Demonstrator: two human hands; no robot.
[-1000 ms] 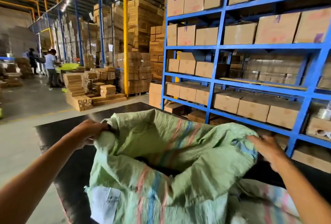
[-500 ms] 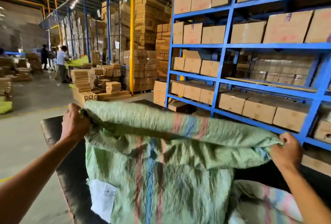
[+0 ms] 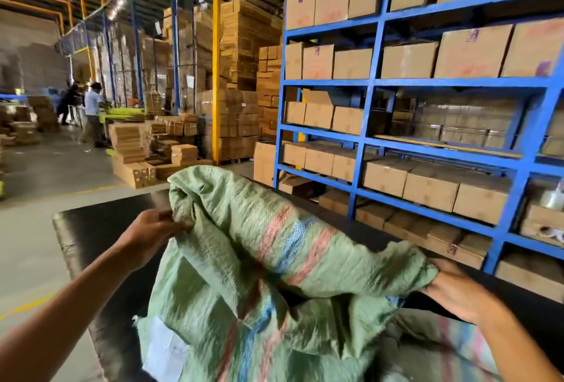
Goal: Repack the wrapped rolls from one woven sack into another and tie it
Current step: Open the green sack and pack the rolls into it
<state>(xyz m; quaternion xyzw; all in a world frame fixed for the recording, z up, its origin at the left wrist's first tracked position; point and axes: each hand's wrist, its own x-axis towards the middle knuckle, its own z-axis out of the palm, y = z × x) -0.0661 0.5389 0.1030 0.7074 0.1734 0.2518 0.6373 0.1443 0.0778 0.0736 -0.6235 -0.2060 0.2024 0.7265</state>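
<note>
Now you close the sack mouth.
Your left hand (image 3: 146, 236) at 9 o'clock and right hand (image 3: 451, 293) at 3 o'clock each grip the green sack (image 3: 244, 259) on the table (image 3: 91, 229); tying remains.

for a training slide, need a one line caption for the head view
Both hands, left hand and right hand, grip the green woven sack mouth beside blue shelving.

A warehouse; blue steel racking (image 3: 378, 82) on the right carries cardboard cartons (image 3: 409, 59); far left, tall carton stacks (image 3: 244, 55) rise beside a bare concrete floor (image 3: 36, 174).
</note>
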